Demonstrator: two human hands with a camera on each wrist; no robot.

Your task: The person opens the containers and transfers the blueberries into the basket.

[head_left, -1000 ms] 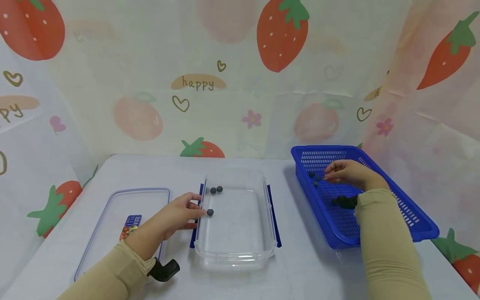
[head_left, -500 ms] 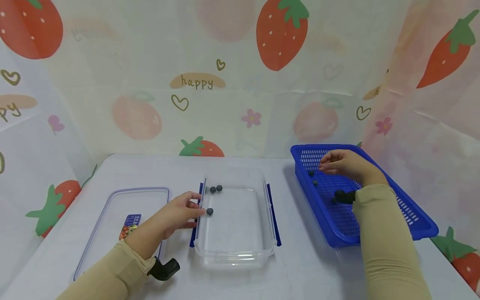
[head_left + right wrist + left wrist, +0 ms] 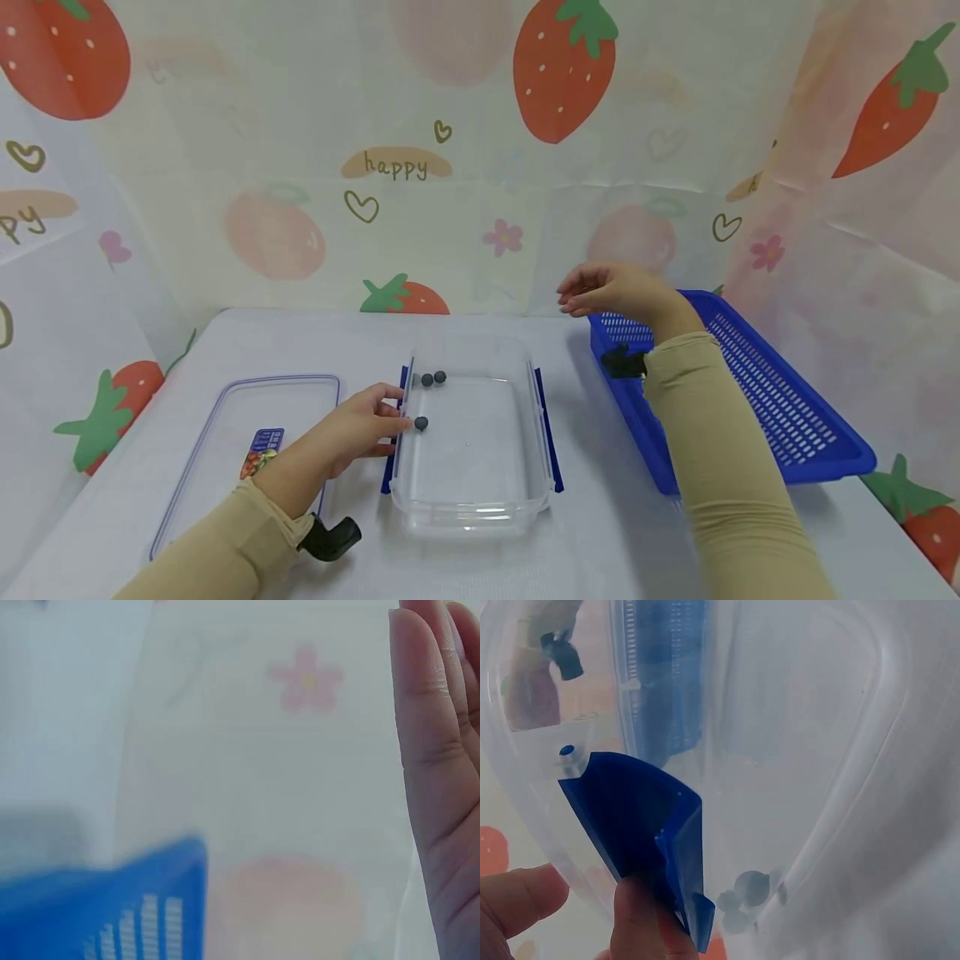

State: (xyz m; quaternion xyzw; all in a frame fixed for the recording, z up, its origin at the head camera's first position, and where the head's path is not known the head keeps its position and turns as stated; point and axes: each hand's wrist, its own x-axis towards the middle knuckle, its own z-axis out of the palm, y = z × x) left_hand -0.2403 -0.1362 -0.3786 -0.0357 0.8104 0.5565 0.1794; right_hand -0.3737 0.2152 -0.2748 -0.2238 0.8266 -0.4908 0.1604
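In the head view, a clear plastic food box [image 3: 480,450] with blue side latches stands mid-table, with a few dark blueberries [image 3: 440,377] near its left wall. My left hand [image 3: 356,429] holds the box's left side; its fingers touch the blue latch [image 3: 637,817], which hangs folded outward in the left wrist view. My right hand [image 3: 618,292] is raised over the far left corner of the blue basket [image 3: 780,400], its fingertips drawn together. The blueberry between them is too small to see, and the right wrist view cuts off the fingertips.
A clear lid [image 3: 288,404] with a blue rim and a label lies left of the box. My right forearm and a black wrist camera [image 3: 624,362] hide part of the basket. A strawberry-print cloth [image 3: 480,233] hangs behind the table.
My right hand took one blueberry from the basket, rose, and moved left over the basket's far left corner. The left hand stays at the box.
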